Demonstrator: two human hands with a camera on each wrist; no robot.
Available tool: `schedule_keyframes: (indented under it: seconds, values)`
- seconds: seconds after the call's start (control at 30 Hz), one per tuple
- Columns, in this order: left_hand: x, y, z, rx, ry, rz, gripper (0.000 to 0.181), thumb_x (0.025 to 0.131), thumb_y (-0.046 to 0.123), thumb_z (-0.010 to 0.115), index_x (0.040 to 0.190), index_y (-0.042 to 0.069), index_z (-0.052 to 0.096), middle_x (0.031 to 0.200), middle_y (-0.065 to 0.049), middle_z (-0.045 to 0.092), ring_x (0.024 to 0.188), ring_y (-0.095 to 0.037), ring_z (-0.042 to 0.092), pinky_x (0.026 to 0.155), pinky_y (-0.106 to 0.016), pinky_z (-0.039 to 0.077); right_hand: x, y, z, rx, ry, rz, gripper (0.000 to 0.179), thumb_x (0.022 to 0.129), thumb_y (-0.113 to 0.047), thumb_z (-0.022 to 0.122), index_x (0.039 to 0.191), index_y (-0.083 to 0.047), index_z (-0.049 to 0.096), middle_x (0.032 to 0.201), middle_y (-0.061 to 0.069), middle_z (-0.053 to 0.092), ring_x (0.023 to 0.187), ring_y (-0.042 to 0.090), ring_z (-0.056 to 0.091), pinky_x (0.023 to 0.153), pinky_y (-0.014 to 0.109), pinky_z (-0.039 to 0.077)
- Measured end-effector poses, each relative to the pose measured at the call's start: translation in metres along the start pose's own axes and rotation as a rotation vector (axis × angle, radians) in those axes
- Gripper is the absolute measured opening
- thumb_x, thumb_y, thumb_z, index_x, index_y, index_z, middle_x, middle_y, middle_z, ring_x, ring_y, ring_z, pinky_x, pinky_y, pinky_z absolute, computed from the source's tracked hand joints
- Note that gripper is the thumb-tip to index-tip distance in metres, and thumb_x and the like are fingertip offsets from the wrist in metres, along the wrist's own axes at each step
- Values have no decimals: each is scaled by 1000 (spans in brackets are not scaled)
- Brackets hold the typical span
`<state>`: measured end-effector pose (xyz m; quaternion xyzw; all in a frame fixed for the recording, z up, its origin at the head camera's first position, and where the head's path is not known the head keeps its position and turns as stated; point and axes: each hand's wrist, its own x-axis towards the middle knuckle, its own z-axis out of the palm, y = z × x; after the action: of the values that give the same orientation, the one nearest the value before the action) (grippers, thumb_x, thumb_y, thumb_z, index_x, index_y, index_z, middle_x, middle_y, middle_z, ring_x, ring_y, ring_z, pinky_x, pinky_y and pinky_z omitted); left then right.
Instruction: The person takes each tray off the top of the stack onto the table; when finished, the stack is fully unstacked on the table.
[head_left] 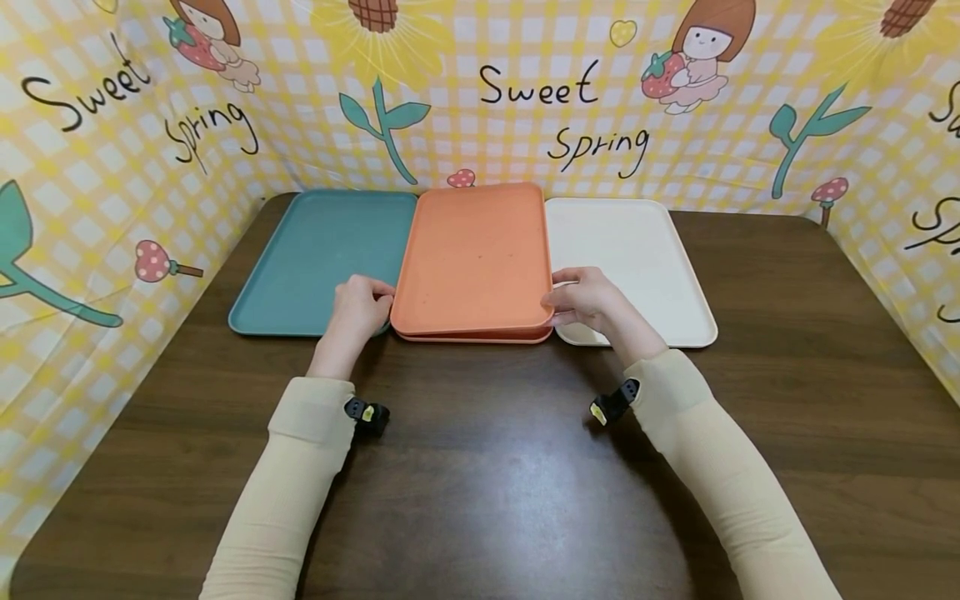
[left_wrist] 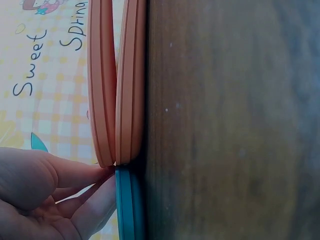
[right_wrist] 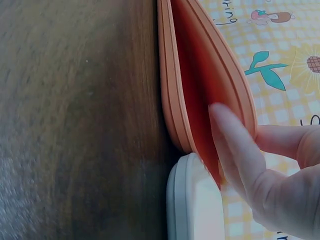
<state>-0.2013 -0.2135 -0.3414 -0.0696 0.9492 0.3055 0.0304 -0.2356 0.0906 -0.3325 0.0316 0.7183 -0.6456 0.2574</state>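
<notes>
Two orange trays lie stacked, the upper tray (head_left: pixel 476 258) tilted so that a gap shows above the lower tray (head_left: pixel 480 339) at the front right. My right hand (head_left: pixel 588 300) grips the upper tray's right edge. In the right wrist view its fingers (right_wrist: pixel 240 145) reach underneath into the gap, with the thumb at the outer side. At the opposite edge, my left hand (head_left: pixel 356 308) pinches the upper tray near its front left corner, fingertips right between the two rims and above the teal tray (left_wrist: pixel 131 205).
The teal tray (head_left: pixel 337 250) lies against the left side of the stack, and a white tray (head_left: pixel 637 258) against the right. All rest along the back of the brown wooden table (head_left: pixel 480 483). A printed yellow checked cloth (head_left: pixel 480 158) stands behind and at both sides.
</notes>
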Motion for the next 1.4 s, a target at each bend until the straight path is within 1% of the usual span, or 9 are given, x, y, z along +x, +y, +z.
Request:
schedule_keyframes:
  seconds: [0.3,0.57,0.67,0.8,0.93,1.0,1.13,1.2,1.4]
  values:
    - [0,-1,-1,3,-4,1,33,94,11,45,118,3,66,121,-20,63,93,-29,59,68,-32,45,0,2,-3,55,-6,-11,58,88,7,52,142,10,30,78,2,61,64,9,64,59,23,55]
    - [2,-1,0,6,-6,11,30,93,13,50,116,1,67,119,-20,64,114,-34,56,90,-46,50,-4,6,-15,135,-31,-6,56,90,7,49,142,9,29,77,-2,63,69,8,65,62,23,54]
    - [3,-1,0,5,-10,11,28,93,14,53,113,1,68,117,-20,65,114,-34,56,90,-46,50,-6,8,-22,173,-50,-7,56,91,8,47,143,11,27,78,-3,64,71,9,65,63,23,55]
    - [2,-2,0,-11,-15,5,27,94,14,54,113,1,68,110,-20,67,100,-32,63,82,-42,53,-9,11,-34,240,-55,1,56,92,9,45,144,11,24,78,-3,67,72,10,67,64,24,56]
    - [2,-2,0,-31,-22,-6,27,94,14,53,113,2,68,107,-20,68,89,-29,66,74,-38,54,-19,11,-51,289,-54,0,57,92,9,44,145,10,22,78,-2,69,73,9,67,65,24,56]
    - [2,-2,0,-34,-25,-12,27,94,14,54,113,3,68,108,-19,68,88,-29,66,73,-36,54,-25,11,-62,311,-51,-4,52,92,10,44,142,8,30,79,-2,69,74,10,68,66,24,56]
    - [2,-1,0,-40,-34,-19,27,94,15,55,113,3,68,111,-19,67,94,-30,64,74,-37,54,-40,14,-91,371,-58,-18,27,91,11,46,111,-1,60,81,2,70,75,12,68,67,26,56]
    - [3,-2,0,-33,-30,-4,27,93,14,57,113,2,68,111,-20,67,98,-32,63,76,-39,54,-47,16,-108,415,-63,-18,26,91,11,46,92,-5,66,82,4,70,76,14,69,67,27,56]
    - [3,-5,-1,-26,-12,47,27,89,12,61,112,-1,68,110,-22,67,105,-35,60,83,-45,52,-66,27,-157,456,-46,-15,30,91,10,46,87,-9,69,85,5,70,77,15,69,68,28,56]
